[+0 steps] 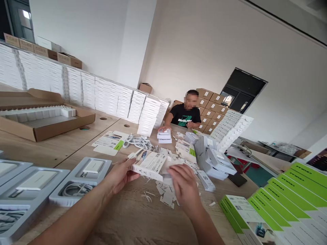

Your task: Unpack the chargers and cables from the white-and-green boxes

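My left hand [122, 177] grips a printed white cardboard box [150, 163] by its left end, thumb on top and fingers beneath. The box is tilted above the table, its right end toward my other hand. Beside that end is my right hand [184, 183], fingers loosely bent and apart, holding nothing that I can make out. Whether its fingertips touch the box's end flap is unclear. Below lie scattered white paper cutouts [167, 197]. To the left, a grey tray [76, 200] holds a white charger [92, 166] and a coiled cable [76, 189].
Green-and-white boxes [283, 200] are stacked at right. Behind the work area lie bundled white cables [138, 141], a flattened carton [108, 142] and piled grey trays [212, 156]. A co-worker [186, 115] sits opposite, one hand on trays. An open brown carton [43, 129] stands left.
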Available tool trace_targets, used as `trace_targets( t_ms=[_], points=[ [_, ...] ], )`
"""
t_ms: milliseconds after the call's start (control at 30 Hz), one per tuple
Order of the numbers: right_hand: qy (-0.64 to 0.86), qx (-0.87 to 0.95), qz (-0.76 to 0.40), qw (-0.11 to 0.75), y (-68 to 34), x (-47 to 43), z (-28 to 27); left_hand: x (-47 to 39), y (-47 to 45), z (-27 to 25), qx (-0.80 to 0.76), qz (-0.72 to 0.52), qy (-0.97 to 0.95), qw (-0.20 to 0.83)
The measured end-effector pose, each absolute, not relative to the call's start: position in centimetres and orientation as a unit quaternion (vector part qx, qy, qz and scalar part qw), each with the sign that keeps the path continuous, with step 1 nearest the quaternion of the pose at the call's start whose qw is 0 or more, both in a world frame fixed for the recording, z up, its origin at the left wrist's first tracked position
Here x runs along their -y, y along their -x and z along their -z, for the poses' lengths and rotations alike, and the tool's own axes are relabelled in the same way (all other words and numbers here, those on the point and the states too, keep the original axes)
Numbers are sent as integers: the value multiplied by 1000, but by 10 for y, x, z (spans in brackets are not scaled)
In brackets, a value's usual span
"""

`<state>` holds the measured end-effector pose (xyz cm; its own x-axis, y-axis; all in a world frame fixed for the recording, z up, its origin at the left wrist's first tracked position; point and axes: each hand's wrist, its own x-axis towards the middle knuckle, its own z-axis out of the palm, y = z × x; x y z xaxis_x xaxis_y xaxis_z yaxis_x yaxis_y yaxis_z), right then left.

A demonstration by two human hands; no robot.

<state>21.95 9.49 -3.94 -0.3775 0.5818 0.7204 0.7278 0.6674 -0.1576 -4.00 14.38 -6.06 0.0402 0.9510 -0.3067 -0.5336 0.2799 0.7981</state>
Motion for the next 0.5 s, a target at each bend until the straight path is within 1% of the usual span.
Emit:
trace_targets(
  t_ms=[33,67,167,200,233,267,367,400,500],
  points=[
    [407,829,68,378,-215,-93,39,-144,40,61,-422,-547,-244,681],
    [425,817,41,388,-212,-92,39,-144,40,62,-419,-545,-243,684],
    [476,727,-16,494,-216,-93,38,-143,40,64,-405,-540,-236,698],
    [479,711,-19,514,-218,-94,38,-143,40,64,-400,-539,-234,703],
    [473,717,-17,512,-220,-94,38,-143,40,64,-395,-538,-232,708],
    [460,741,-12,489,-222,-95,39,-143,40,63,-392,-537,-230,711],
    [402,834,15,377,-222,-97,40,-144,41,61,-386,-537,-224,716],
    [390,850,28,354,-222,-97,40,-144,42,61,-386,-538,-222,716],
    [383,858,82,332,-222,-97,38,-147,45,59,-387,-543,-215,713]
  ],
)
